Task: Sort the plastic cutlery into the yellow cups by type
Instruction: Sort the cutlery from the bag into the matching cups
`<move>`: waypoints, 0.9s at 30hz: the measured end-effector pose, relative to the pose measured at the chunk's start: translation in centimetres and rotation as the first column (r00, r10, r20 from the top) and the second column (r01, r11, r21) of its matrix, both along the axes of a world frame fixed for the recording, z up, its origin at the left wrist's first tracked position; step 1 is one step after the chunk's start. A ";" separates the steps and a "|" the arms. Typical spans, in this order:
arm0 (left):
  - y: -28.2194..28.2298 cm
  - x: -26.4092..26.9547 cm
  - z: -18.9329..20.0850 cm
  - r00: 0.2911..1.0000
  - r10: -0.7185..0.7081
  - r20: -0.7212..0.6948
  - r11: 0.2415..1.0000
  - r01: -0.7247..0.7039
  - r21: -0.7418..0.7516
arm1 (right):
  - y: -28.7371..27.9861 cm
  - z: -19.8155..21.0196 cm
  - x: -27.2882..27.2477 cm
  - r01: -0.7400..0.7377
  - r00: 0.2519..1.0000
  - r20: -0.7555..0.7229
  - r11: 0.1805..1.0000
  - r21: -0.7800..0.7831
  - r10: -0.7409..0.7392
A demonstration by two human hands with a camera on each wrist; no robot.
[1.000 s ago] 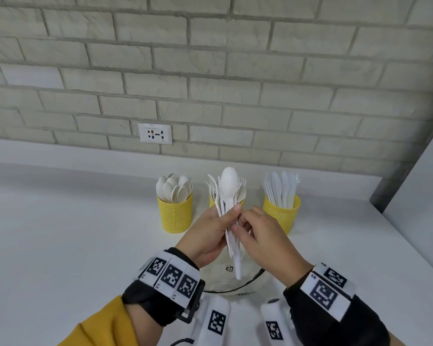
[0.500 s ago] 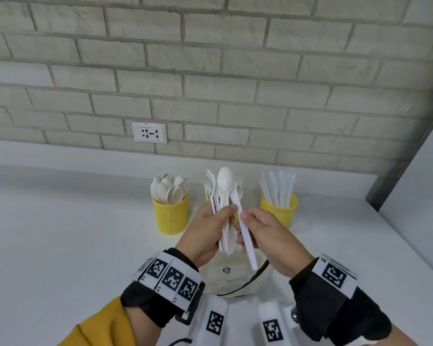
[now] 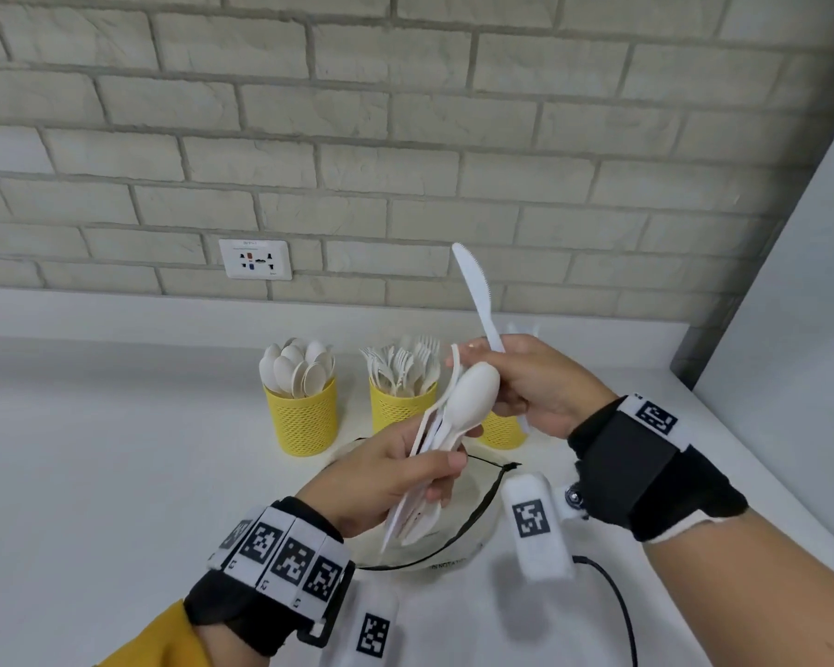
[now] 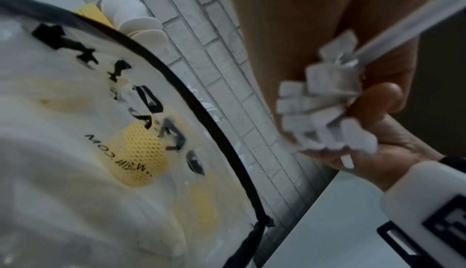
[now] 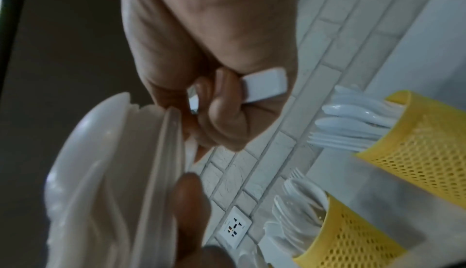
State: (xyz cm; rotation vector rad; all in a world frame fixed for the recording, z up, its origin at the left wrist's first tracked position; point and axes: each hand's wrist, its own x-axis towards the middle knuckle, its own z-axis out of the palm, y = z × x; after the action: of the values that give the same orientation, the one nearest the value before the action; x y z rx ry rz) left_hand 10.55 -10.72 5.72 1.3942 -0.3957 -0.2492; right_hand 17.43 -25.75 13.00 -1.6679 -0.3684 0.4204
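Note:
My left hand [image 3: 405,474] grips a bundle of white plastic cutlery [image 3: 446,426], a spoon bowl on top, tilted up to the right; the handle ends [image 4: 325,112] show in the left wrist view. My right hand [image 3: 521,377] holds a single white knife [image 3: 475,291] by its handle, blade pointing up; the handle end [image 5: 264,85] sticks out of the curled fingers. Three yellow mesh cups stand by the wall: the spoon cup [image 3: 302,411], the fork cup [image 3: 398,402], and the knife cup [image 3: 501,430], mostly hidden behind my hands.
A clear drawstring bag [image 3: 458,536] with black cord lies on the white counter [image 3: 116,474] under my hands. A brick wall with a socket [image 3: 255,259] stands behind the cups. A white panel [image 3: 790,329] closes the right side.
My right hand pulled the knife out of the bundle and raised it, blade up, to the right. The left hand tilted the bundle rightwards. The head view moved closer.

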 end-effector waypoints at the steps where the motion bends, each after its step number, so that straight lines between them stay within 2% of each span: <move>1: 0.0 0.0 -0.1 1.000 -0.005 -0.009 1.000 0.005 -0.003 | -0.1 0.1 0.1 0.005 1.000 0.017 1.000 -0.003 -0.004; 9: 1.3 -0.2 -0.5 0.999 -0.024 -0.031 1.000 0.024 0.001 | -1.6 1.4 1.4 0.274 0.949 0.108 0.942 0.195 -0.298; 12: 2.2 -0.1 -0.3 0.998 0.042 -0.044 0.999 -0.043 -0.029 | -2.8 1.2 1.6 0.266 0.948 0.128 0.946 0.184 -0.291; 14: 2.9 0.0 0.0 0.994 0.100 -0.044 0.995 -0.101 -0.017 | -3.8 0.9 1.5 0.202 0.962 0.161 0.972 0.120 -0.220; 16: 3.4 -0.1 0.3 0.991 0.130 -0.007 0.990 -0.129 0.064 | -4.7 0.5 1.2 0.148 0.968 0.200 0.988 0.032 -0.151; 19: 3.7 -0.3 0.8 0.989 0.146 0.040 0.962 -0.151 0.228 | -5.9 0.0 1.3 0.027 0.965 0.262 0.977 -0.214 0.031; 21: 3.9 -0.3 0.9 0.990 0.125 0.064 0.923 -0.140 0.357 | -6.3 -0.5 1.2 -0.154 0.945 0.210 0.906 -0.393 0.252; 23: 3.9 -0.1 0.8 0.993 0.098 0.069 0.886 -0.118 0.448 | -6.0 -1.5 1.0 -0.346 0.887 0.104 0.797 -0.495 0.450; 25: 3.7 0.1 0.7 0.992 0.114 0.060 0.850 -0.128 0.512 | -5.2 -2.7 0.5 -0.455 0.829 0.038 0.712 -0.534 0.558; 27: 3.5 0.5 0.5 0.985 0.156 0.072 0.807 -0.169 0.566 | -4.8 -3.6 0.3 -0.485 0.819 0.021 0.712 -0.507 0.573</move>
State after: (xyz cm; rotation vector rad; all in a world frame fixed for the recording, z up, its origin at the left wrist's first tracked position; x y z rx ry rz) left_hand 11.05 -7.23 6.27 2.0178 -0.2185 -0.2196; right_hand 17.69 -30.58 9.45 -2.0850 -0.9620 0.8542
